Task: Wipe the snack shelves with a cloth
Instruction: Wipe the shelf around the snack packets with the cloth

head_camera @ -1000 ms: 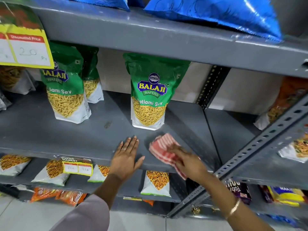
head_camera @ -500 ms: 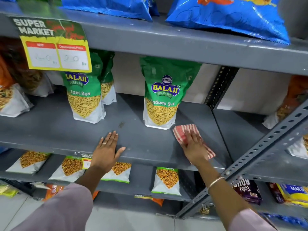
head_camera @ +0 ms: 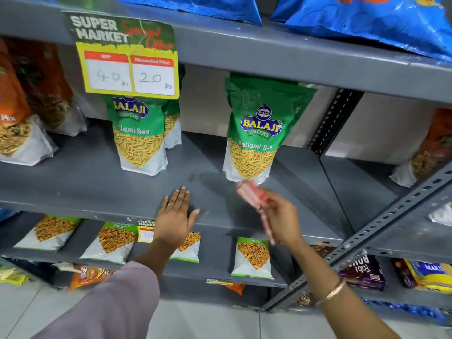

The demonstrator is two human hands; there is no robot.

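The grey metal snack shelf (head_camera: 85, 184) runs across the middle of the view. My left hand (head_camera: 175, 214) lies flat on its front edge, fingers spread, a ring on one finger. My right hand (head_camera: 281, 216) grips a red and white striped cloth (head_camera: 249, 194), blurred by motion, lifted just off the shelf in front of a green Balaji sev pouch (head_camera: 256, 133). Part of the cloth hangs down below the hand. A second green sev pouch (head_camera: 139, 138) stands to the left, behind my left hand.
A yellow price tag (head_camera: 127, 62) hangs from the shelf above, which carries blue bags (head_camera: 367, 18). Orange packs (head_camera: 22, 123) stand at far left. A slotted diagonal brace (head_camera: 381, 223) crosses at right. Lower shelves hold small snack packets (head_camera: 253, 258) and biscuit packs (head_camera: 362, 272).
My right hand has lifted the cloth off the shelf's right part and swung it left towards the pouch. The view has shifted left and up. My left hand stays put.
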